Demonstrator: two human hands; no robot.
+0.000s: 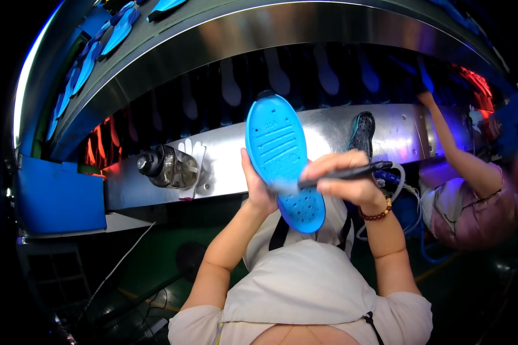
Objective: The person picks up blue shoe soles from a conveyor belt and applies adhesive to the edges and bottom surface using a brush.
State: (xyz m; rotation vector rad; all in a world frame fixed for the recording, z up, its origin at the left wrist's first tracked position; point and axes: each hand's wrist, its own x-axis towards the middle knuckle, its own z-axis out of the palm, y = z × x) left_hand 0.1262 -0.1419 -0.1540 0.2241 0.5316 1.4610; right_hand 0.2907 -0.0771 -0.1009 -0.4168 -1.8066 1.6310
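Brushing seems begun, unfinished: your left hand (260,192) grips the blue oval sole (276,144), right hand (355,188) the slim black brush (335,176).

The black tool (345,173) has a blurred tip (284,188) at the blue sole (274,135), which hides part of the left hand (260,194).

The shoe sole (279,155) at centre is bright blue, patterned with parallel bars; the brush-like tool (354,173) is black.

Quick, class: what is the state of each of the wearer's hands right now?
Left hand: closed, holding the blue sole.
Right hand: closed, holding the black brush.
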